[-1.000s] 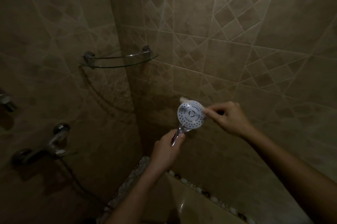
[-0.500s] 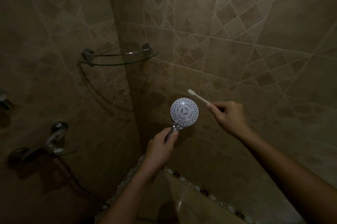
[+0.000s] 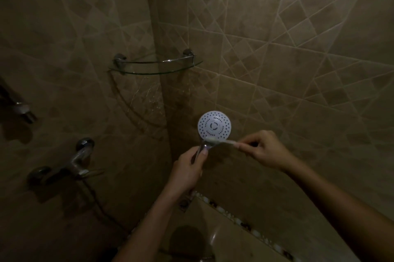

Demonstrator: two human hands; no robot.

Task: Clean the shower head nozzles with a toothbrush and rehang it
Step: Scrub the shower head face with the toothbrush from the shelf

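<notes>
Toothbrush [image 3: 221,141] lies across shower head's [image 3: 214,126] lower edge, shelf [image 3: 155,67] above-left.

Dim shower corner, low warm light. Two tan tiled walls [image 3: 277,52] meet at a vertical corner seam running from 12 o'clock down to centre; tiles carry pale diagonal and diamond grout lines. Curved glass corner shelf [image 3: 155,67] with a chrome rail sits across the seam, just above centre. Pale water streaks on the tile below it. Chrome mixer tap [image 3: 74,163] on the left wall at 8 o'clock, dark hose [image 3: 96,202] hanging from it. Another metal fitting [image 3: 21,110] at 9 o'clock, blurred. Mosaic pebble border strip [image 3: 245,223] runs diagonally at 5 o'clock.
</notes>
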